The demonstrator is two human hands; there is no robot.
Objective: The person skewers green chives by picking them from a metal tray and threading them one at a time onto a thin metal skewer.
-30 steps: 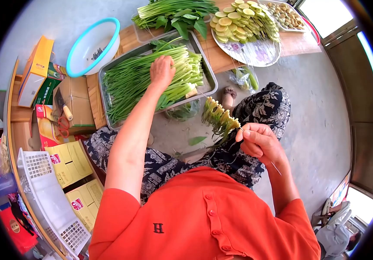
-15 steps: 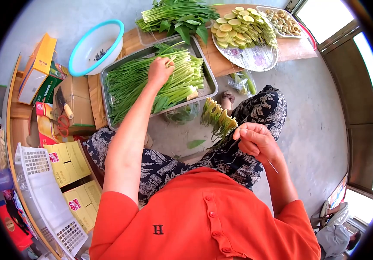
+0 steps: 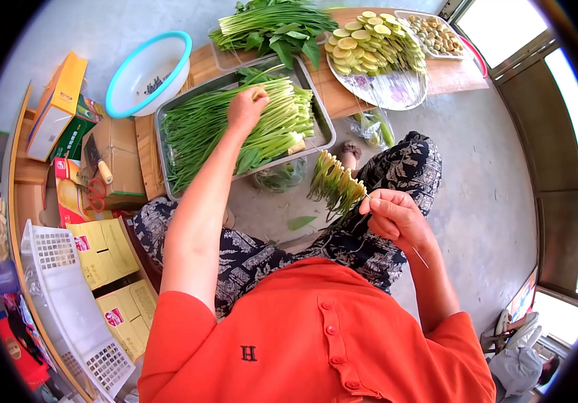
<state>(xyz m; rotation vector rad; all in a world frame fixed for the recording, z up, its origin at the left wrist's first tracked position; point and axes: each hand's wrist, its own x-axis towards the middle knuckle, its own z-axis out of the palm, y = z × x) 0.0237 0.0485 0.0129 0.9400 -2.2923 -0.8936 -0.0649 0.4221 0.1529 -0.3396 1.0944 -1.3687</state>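
Observation:
My right hand [image 3: 400, 216] is closed on a thin metal skewer [image 3: 421, 258], whose bare end sticks out below the palm. Beyond the fingers, folded green vegetable stalks [image 3: 336, 185] are threaded in a row along it and hang down. Over a metal tray [image 3: 329, 138] of long green leafy stalks [image 3: 201, 131], my left hand [image 3: 247, 109] is closed in a pinch, just above or touching the pile. What lies between its fingertips is too small to make out. The stalks' pale cut ends point to the right.
Behind the tray are more greens [image 3: 275, 27], a plate [image 3: 396, 97] of skewered sliced vegetable rounds [image 3: 373, 43] and a tray of small skewered pieces [image 3: 437, 35]. A blue-rimmed basin [image 3: 115, 97], knife [image 3: 104, 171], red scissors [image 3: 96, 195] and white basket [image 3: 67, 302] are at left.
The whole view has shifted very slightly. Both hands stay in nearly the same places, and the right one keeps its grip on the skewer.

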